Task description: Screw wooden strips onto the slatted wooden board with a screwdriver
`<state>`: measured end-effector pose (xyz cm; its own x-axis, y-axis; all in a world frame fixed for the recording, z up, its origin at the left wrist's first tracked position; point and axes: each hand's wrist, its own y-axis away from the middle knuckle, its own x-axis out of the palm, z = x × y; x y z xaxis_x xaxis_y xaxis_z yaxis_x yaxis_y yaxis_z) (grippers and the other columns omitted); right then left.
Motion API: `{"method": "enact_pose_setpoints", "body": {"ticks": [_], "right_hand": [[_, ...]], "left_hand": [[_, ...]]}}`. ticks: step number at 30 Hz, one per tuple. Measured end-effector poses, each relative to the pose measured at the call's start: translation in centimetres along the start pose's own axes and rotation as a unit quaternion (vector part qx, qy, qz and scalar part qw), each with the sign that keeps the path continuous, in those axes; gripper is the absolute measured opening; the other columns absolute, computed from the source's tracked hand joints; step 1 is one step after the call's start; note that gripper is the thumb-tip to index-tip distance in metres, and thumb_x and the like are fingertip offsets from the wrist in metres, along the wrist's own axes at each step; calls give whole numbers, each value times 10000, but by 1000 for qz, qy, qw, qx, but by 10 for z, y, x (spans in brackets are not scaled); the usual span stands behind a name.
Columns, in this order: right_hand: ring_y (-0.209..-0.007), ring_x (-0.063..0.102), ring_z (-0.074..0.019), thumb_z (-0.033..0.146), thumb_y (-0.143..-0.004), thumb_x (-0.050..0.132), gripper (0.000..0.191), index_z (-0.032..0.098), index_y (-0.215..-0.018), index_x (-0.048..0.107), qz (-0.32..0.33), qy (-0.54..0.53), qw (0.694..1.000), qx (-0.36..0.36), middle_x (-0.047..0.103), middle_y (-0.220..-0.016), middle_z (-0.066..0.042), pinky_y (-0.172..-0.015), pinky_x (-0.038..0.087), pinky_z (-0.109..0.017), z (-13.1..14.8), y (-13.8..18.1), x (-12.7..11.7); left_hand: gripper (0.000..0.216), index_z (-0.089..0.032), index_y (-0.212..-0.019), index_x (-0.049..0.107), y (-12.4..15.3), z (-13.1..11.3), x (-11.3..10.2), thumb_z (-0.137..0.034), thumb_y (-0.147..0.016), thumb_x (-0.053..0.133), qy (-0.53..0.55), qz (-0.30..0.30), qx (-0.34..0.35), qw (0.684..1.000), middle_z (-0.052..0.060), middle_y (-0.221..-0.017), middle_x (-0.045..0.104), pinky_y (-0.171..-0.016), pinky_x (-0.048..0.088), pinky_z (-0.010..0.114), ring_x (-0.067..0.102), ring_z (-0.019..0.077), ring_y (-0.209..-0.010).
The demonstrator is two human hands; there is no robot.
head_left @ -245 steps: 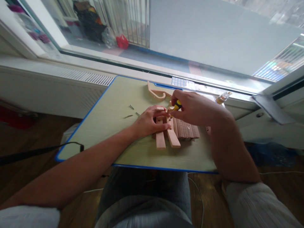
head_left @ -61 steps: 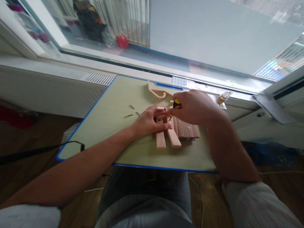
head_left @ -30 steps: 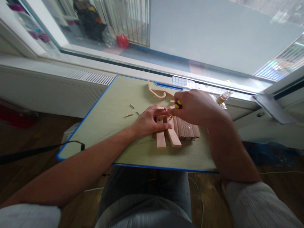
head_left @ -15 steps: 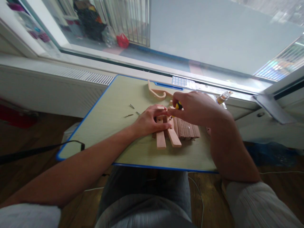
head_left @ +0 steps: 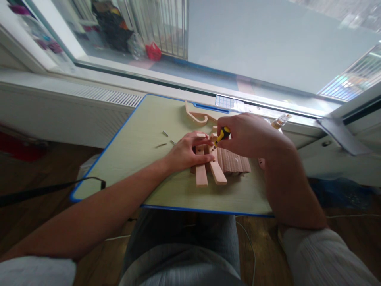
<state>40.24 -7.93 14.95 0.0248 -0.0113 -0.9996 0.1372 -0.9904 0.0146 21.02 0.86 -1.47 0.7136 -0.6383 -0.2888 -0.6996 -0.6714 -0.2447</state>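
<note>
My left hand (head_left: 190, 150) is wrapped over a small assembly of pale wooden strips (head_left: 218, 173), its thumb on the near side and fingers on the far side. The strips lie across a piece of corrugated cardboard (head_left: 235, 163) on the desk. In my right hand (head_left: 242, 131) is a yellow-and-black screwdriver (head_left: 222, 136), gripped by its handle and tilted. Its tip points down at a small screw in the right-hand strip; whether it sits in the screw head is too small to tell. My left fingers hide part of the wood.
Loose screws (head_left: 165, 134) lie on the desk (head_left: 127, 159) left of my hand. A curved wooden piece (head_left: 195, 116) rests toward the back, beside a blue groove (head_left: 211, 108). A clear bottle-like object (head_left: 280, 121) stands at the right by the window sill.
My right hand has turned and its fingers have shifted on the screwdriver, so more of the yellow handle shows. My left hand and the wooden strips stay in place.
</note>
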Motion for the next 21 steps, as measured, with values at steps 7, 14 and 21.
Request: {"method": "enact_pose_setpoints", "body": {"ticks": [7, 14, 21], "right_hand": [[-766, 626, -224, 491, -872, 683, 267, 275, -981, 795, -11, -1, 1000, 21, 763, -852, -60, -662, 308, -356, 5, 2, 0], [-741, 617, -224, 507, -886, 661, 288, 264, -956, 798, -24, 3, 999, 28, 749, -819, -73, -652, 320, -358, 8, 1, 0], [-759, 630, -234, 585, -892, 655, 378, 255, -973, 819, -12, 9, 999, 44, 757, -856, -95, -659, 328, -361, 8, -1, -1]], "left_hand": [[571, -209, -1250, 764, 0, -2, 0, -445, -776, 978, -7, -1, -1, 1000, 180, -1470, 720, -1138, 623, 541, 733, 360, -1349], [561, -223, -1224, 780, 0, 0, 0, -460, -758, 984, -17, -9, 2, 1000, 166, -1519, 682, -1140, 625, 531, 708, 374, -1389], [568, -224, -1228, 777, 0, 1, 0, -461, -756, 987, -15, -9, 0, 1000, 162, -1506, 695, -1138, 629, 527, 696, 382, -1407]]}}
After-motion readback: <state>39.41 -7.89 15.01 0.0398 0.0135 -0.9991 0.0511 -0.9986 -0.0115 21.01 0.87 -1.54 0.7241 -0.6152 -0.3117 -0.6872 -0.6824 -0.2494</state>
